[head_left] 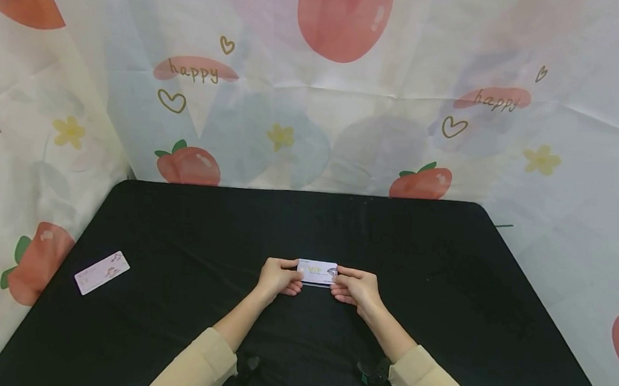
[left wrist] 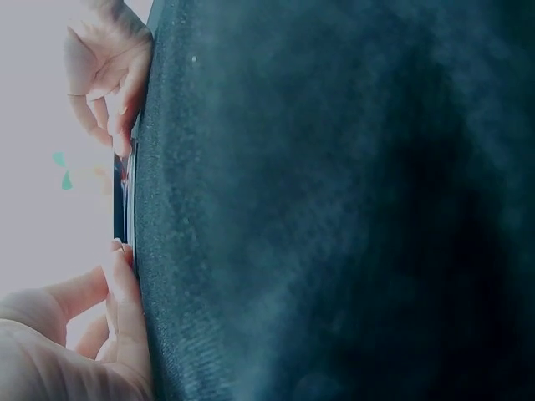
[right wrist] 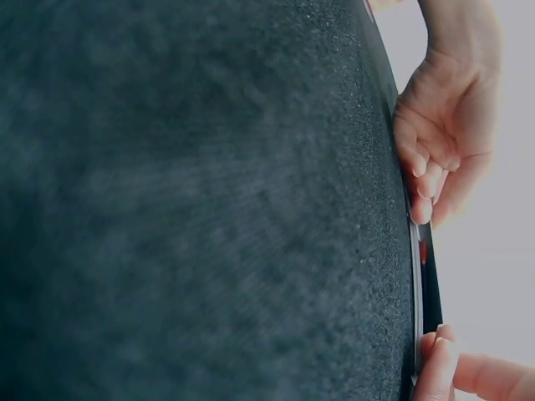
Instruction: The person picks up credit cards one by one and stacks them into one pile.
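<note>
A white card (head_left: pixel 315 272) printed "VIP" lies level at the middle of the black table, with a second pale edge showing along its near side. My left hand (head_left: pixel 280 277) pinches the card's left end, thumb on top. At the opposite end, my right hand (head_left: pixel 357 289) grips it the same way. The left wrist view shows thin edges (left wrist: pixel 128 200) side-on between both hands, very near the cloth. How many layers there are I cannot tell. In the right wrist view, the right fingertips (right wrist: pixel 440 359) hold the near end.
A pinkish-white rectangular card (head_left: pixel 102 273) with small printed figures lies slanted at the table's left. Black cloth covers the table (head_left: pixel 445 270). A white curtain (head_left: pixel 380 132) with peach and "happy" prints hangs behind and along the sides.
</note>
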`<act>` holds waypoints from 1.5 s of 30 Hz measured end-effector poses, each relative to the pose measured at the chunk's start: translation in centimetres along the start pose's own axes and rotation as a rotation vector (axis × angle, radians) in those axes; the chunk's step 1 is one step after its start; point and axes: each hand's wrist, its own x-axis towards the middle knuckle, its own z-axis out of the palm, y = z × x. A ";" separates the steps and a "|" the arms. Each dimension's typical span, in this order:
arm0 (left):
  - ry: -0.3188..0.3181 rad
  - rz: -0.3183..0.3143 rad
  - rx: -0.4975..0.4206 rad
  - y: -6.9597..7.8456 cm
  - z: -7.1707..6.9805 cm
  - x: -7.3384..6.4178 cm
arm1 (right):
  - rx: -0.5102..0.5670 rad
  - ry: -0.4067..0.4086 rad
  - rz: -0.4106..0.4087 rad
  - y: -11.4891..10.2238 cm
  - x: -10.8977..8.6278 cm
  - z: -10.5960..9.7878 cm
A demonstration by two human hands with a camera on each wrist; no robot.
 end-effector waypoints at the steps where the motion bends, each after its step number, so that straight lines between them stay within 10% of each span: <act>1: 0.001 0.004 0.004 0.0 0.0 0.0 | -0.001 -0.003 -0.002 0.0 0.0 0.0; 45: 0.038 -0.016 -0.037 -0.3 -0.2 0.3 | -0.012 0.010 -0.006 0.3 0.1 -0.3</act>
